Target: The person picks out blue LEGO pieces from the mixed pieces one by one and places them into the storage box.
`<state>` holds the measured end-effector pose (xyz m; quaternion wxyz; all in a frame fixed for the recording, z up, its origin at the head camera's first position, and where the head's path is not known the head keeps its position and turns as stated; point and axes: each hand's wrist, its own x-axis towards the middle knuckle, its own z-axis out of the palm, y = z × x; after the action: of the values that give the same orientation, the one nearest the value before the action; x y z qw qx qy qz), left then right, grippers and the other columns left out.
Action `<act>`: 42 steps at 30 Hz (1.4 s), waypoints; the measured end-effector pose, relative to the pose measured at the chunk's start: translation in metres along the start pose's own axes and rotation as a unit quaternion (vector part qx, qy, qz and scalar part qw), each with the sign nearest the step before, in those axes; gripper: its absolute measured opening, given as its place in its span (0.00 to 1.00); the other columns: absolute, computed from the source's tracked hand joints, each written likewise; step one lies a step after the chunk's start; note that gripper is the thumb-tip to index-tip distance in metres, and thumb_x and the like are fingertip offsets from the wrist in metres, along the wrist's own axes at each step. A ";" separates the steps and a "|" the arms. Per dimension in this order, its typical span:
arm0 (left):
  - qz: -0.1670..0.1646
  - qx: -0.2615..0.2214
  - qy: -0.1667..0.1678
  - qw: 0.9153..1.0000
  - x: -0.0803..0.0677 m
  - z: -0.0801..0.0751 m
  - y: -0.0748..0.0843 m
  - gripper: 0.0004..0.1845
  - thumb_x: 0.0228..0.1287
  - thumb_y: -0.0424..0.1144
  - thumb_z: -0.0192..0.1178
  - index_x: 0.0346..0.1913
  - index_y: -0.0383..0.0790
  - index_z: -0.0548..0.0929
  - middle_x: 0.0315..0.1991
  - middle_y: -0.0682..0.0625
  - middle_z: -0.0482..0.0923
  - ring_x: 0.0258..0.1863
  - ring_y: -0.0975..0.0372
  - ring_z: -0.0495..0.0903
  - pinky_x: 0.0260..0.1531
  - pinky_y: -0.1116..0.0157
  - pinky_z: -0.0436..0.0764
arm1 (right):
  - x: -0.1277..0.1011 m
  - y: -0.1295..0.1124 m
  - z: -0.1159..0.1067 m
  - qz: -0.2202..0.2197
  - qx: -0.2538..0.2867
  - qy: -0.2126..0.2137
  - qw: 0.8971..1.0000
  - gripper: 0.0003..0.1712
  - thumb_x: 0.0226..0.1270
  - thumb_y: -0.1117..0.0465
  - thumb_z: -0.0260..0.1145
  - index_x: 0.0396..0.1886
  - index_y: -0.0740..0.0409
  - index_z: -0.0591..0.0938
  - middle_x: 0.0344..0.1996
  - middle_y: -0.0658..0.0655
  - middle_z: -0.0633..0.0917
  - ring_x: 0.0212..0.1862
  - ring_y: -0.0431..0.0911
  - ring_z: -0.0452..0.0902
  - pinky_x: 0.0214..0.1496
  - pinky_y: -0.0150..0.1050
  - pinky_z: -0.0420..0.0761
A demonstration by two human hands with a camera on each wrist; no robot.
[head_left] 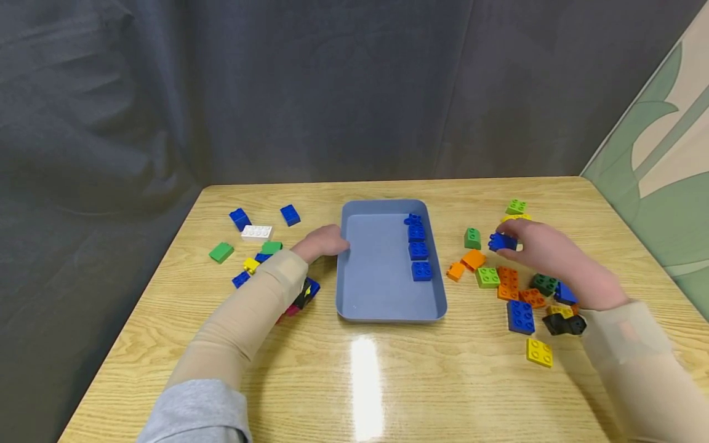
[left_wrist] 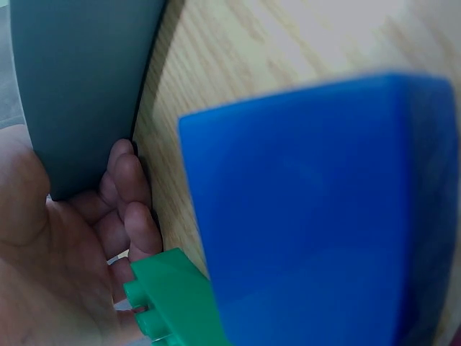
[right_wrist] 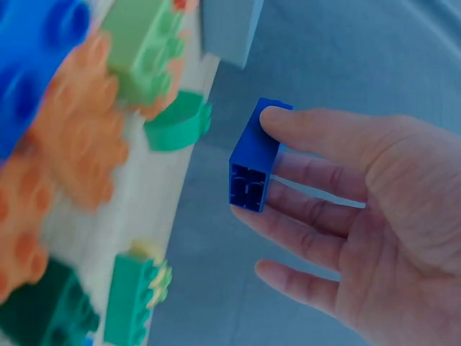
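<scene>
My right hand (head_left: 534,243) pinches a blue toy brick (head_left: 503,242) between thumb and fingers, above the right side of the table. In the right wrist view the brick (right_wrist: 256,155) shows its hollow underside, with the thumb on one face and fingertips behind. My left hand (head_left: 324,241) grips the left wall of a blue-grey tray (head_left: 365,311), fingers curled against its outside in the left wrist view. Inside the tray, several blue bricks (head_left: 418,251) stand in a column along the right wall. A green brick (left_wrist: 180,295) and a large, close blue brick (left_wrist: 310,209) are near the left hand.
Loose bricks lie right of the tray, among them orange (head_left: 473,259), lime (head_left: 487,277), blue (head_left: 520,317) and yellow (head_left: 540,352) ones. Left of it are a white brick (head_left: 257,233), a green brick (head_left: 221,252) and others partly behind the left forearm. A dark cloth (head_left: 332,92) hangs behind the table.
</scene>
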<state>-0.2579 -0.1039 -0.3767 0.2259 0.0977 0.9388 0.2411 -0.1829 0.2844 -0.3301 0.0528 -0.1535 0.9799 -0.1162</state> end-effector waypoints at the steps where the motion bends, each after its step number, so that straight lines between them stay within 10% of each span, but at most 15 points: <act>1: 0.001 -0.003 0.000 1.000 0.000 0.000 0.000 0.08 0.62 0.36 0.51 0.25 0.42 0.69 0.23 0.49 0.67 0.23 0.59 0.66 0.27 0.65 0.65 | 0.001 -0.004 0.000 -0.004 0.002 0.000 1.000 0.28 0.62 0.59 0.70 0.55 0.73 0.74 0.46 0.72 0.80 0.47 0.64 0.77 0.49 0.60 0.74; 42: -0.005 0.034 0.005 0.999 0.004 0.002 -0.001 0.12 0.64 0.37 0.50 0.22 0.43 0.66 0.19 0.51 0.64 0.20 0.60 0.63 0.24 0.65 0.63 | 0.016 -0.113 0.046 -0.266 -0.086 0.004 0.960 0.22 0.54 0.58 0.76 0.46 0.60 0.80 0.37 0.56 0.81 0.35 0.49 0.81 0.39 0.44 0.81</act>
<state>-0.2610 -0.1030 -0.3805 0.2191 0.0996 0.9479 0.2089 -0.1591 0.1649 -0.3485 0.0030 -0.4125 0.9100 -0.0418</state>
